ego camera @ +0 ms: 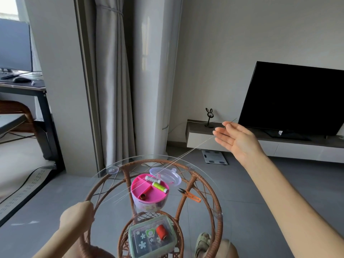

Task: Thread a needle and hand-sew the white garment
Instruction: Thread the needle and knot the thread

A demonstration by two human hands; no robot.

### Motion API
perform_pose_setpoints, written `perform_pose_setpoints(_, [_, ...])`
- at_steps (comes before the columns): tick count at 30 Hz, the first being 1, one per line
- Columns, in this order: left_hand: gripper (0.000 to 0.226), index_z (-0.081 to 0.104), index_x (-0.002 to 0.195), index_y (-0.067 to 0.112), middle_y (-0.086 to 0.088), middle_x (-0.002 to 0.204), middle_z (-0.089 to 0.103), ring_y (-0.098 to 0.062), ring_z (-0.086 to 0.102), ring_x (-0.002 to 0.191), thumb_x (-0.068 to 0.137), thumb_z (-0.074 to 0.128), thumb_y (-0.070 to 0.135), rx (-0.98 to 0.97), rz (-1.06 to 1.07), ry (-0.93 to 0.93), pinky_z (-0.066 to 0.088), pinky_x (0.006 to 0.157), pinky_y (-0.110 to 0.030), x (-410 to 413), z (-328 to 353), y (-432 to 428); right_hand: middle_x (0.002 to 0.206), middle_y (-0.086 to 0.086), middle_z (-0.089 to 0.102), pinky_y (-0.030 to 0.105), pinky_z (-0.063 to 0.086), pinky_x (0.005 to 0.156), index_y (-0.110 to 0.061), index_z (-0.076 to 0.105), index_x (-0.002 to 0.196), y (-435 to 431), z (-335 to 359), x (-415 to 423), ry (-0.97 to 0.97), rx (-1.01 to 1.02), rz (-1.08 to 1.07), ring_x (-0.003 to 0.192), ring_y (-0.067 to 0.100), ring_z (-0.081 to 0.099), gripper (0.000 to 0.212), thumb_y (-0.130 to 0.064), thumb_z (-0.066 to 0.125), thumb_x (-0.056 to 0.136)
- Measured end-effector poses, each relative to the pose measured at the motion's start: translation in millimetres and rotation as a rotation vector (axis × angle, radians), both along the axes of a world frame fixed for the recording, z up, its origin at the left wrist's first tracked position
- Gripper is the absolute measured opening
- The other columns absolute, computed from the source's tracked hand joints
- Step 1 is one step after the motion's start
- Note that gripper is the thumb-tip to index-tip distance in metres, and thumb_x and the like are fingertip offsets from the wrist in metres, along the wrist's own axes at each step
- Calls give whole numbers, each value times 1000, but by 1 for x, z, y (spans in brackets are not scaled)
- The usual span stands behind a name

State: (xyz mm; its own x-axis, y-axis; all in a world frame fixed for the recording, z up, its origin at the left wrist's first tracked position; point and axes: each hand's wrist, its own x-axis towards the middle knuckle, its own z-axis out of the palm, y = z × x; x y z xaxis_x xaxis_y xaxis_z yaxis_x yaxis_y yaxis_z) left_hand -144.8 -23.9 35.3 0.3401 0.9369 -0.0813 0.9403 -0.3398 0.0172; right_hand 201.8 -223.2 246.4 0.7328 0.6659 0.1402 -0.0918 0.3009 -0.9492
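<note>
Thread (178,159) taut over table (208,181): left hand (78,215) fisted on it, right hand (236,138) pinching needle (232,121). Next, I'd cut: snips (189,195) near right edge.

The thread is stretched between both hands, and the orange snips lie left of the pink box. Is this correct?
No. The head view shows the snips right of the pink box; the thread does stretch between the left hand and right hand.

Single view: a wide-angle camera worn on the head, facing forward and down onto a round glass tabletop (106,180) close below. Both hands fall in frame, the left hand (78,215) low and near, the right hand (236,138) at arm's length, with floor (279,183) and far wall (242,43) beyond.
</note>
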Motion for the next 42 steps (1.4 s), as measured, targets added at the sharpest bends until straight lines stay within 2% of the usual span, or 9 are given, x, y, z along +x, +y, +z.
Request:
perform_pose_setpoints(11, [16, 62, 75, 21, 7, 63, 59, -6, 53, 52, 89, 55, 23, -1, 111, -119, 37, 43, -14, -12, -4, 10, 72, 10, 70, 39, 60, 73, -8, 55, 90, -1, -2, 12, 301, 149, 84, 73, 23, 72, 18, -8, 41, 101])
perform_pose_setpoints(13, [17, 63, 71, 20, 8, 63, 61, -7, 57, 54, 87, 57, 21, -9, 125, -145, 42, 45, -15, -16, -5, 15, 69, 9, 62, 31, 60, 61, -8, 55, 88, 1, -4, 14, 347, 148, 48, 67, 20, 65, 19, -7, 41, 101])
perform_pose_setpoints(15, [16, 67, 73, 21, 8, 66, 64, -7, 61, 57, 86, 59, 21, -8, 119, -180, 49, 49, -17, -18, -6, 19, 63, 5, 49, 19, 45, 41, -9, 53, 86, 4, -8, 15, 362, 141, 45, 51, 13, 50, 22, -9, 38, 102])
perform_pose_setpoints(20, [10, 71, 79, 20, 7, 72, 65, -8, 61, 61, 85, 63, 17, 51, 128, -268, 52, 52, -22, -24, -10, 29, 44, -6, 33, 18, 17, 36, -13, 50, 84, 9, -15, 13, 220, 72, 88, 36, 6, 24, 26, -14, 34, 104])
perform_pose_setpoints(30, [23, 57, 53, 9, -7, 53, 57, -22, 48, 49, 75, 58, 2, 79, 320, -449, 38, 51, -26, -64, -3, 45, 43, -11, 29, 17, 15, 34, -13, 53, 84, 13, -22, 18, -88, -91, -91, 36, 4, 19, 24, -13, 38, 102])
perform_pose_setpoints(33, [21, 62, 61, 15, -2, 62, 60, -21, 53, 58, 80, 62, 7, 101, 207, -604, 38, 54, -25, -38, 21, 26, 45, -10, 29, 17, 16, 35, -12, 52, 86, 15, -23, 9, -76, -79, -1, 37, 5, 20, 23, -14, 37, 103])
perform_pose_setpoints(36, [12, 70, 92, 18, 3, 89, 69, -16, 64, 84, 82, 69, 10, -9, -54, -902, 49, 76, -30, 13, 53, -6, 44, -9, 29, 18, 15, 36, -13, 53, 87, 18, -13, -8, -46, -43, 122, 37, 5, 20, 24, -15, 36, 104])
perform_pose_setpoints(39, [23, 65, 103, 26, 9, 104, 68, -9, 64, 99, 85, 68, 12, -354, -351, -1111, 50, 92, -30, 70, 87, -43, 44, -9, 29, 17, 15, 36, -14, 52, 84, 18, 8, -23, -23, 14, 213, 38, 5, 20, 26, -14, 35, 104])
perform_pose_setpoints(42, [40, 57, 123, 31, 11, 126, 60, -7, 57, 114, 84, 64, 36, -643, -536, -1134, 46, 96, -27, 120, 107, -77, 44, -9, 29, 17, 16, 36, -15, 52, 84, 16, 28, -32, -12, 56, 270, 38, 5, 20, 26, -14, 35, 103])
